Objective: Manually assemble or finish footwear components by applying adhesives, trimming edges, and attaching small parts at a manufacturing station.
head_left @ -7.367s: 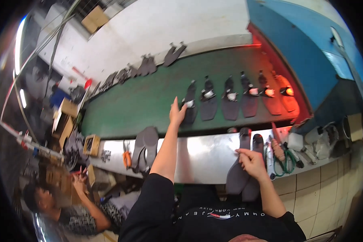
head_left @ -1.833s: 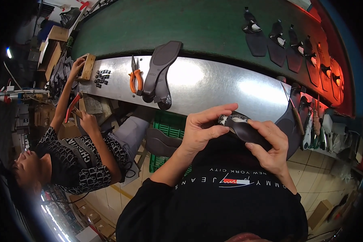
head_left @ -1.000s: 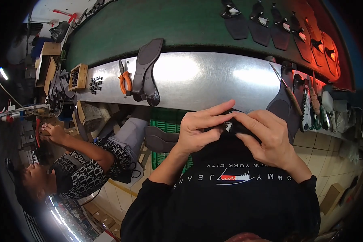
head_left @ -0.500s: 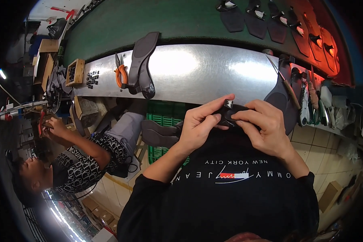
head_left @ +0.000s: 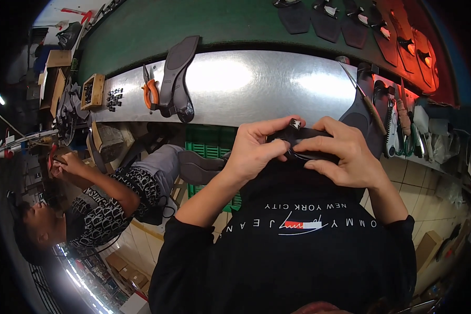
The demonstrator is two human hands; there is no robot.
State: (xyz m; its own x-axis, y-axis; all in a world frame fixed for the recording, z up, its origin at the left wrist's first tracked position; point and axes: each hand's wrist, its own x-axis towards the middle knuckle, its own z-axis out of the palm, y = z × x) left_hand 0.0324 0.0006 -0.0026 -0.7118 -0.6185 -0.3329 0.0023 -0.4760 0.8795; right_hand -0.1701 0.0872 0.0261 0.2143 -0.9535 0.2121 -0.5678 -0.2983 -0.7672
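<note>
Close to my chest, at the near edge of the metal bench, both hands grip a dark sandal piece, mostly covered by my fingers. My left hand is closed round its left side, thumb pressed on top. A small shiny metallic-looking part sticks up by the left fingertips. Fingers of my right hand lie bent across the right side of the piece, with the thumb lower down. What lies beneath the fingertips is hidden.
On the metal bench are orange-handled pliers, dark soles, small black pieces and a wooden box. An awl lies right. Beyond, a green belt carries sandals. A co-worker sits left, beside a green crate.
My right fingers have shifted left across the piece, and the thumb has separated downward from them. The left hand keeps its grip. The whole view has shifted slightly.
</note>
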